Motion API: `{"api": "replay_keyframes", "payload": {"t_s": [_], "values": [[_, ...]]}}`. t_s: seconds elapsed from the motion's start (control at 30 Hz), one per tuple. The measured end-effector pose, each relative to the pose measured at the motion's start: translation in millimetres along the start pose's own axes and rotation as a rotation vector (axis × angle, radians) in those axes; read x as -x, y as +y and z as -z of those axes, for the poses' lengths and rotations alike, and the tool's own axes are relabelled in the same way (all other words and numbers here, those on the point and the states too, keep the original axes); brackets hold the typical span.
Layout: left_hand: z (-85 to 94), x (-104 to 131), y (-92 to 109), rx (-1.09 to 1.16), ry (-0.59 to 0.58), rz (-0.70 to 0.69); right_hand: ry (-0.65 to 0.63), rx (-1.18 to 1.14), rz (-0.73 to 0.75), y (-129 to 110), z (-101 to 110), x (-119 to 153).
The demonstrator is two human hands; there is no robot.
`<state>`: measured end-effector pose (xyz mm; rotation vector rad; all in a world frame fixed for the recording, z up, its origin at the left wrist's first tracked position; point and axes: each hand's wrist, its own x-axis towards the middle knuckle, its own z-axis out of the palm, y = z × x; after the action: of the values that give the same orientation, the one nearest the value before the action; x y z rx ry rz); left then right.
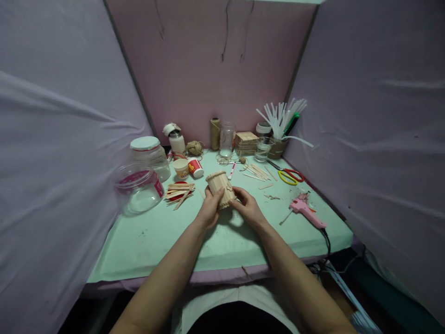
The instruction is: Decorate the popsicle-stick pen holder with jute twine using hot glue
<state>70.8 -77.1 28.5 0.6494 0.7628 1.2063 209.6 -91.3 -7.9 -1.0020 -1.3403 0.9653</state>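
A small round container made of wooden sticks (219,185), with braided trim at both ends and a small ornament on its side, is held tilted above the table in both hands. My left hand (209,206) wraps round its left and lower side, the thumb lying on the sticks. On the other side my right hand (249,206) grips the lower right edge, near the ornament. The fingers behind the container are partly hidden.
Wooden sticks (179,192) and clear jars (144,190) are on the left. Cups (181,169), twine (194,148) and square wooden pieces (246,143) stand farther back. Scissors (288,176) and a pink glue gun (308,213) with a cord lie on the right.
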Motion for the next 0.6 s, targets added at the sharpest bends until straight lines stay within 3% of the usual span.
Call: {"api": "replay_keyframes", "payload": {"t_s": [0.27, 0.47, 0.6], "values": [[6.2, -2, 9, 0.065, -0.111, 0.071, 0.031, -0.062, 0.023, -5, 6, 3], [8.3, -2, 12, 0.117, -0.117, 0.163, 0.211, 0.174, 0.394, -9, 6, 9], [7.6, -1, 13, 0.129, -0.134, 0.218, 0.249, 0.331, 0.516, -13, 2, 12]]}}
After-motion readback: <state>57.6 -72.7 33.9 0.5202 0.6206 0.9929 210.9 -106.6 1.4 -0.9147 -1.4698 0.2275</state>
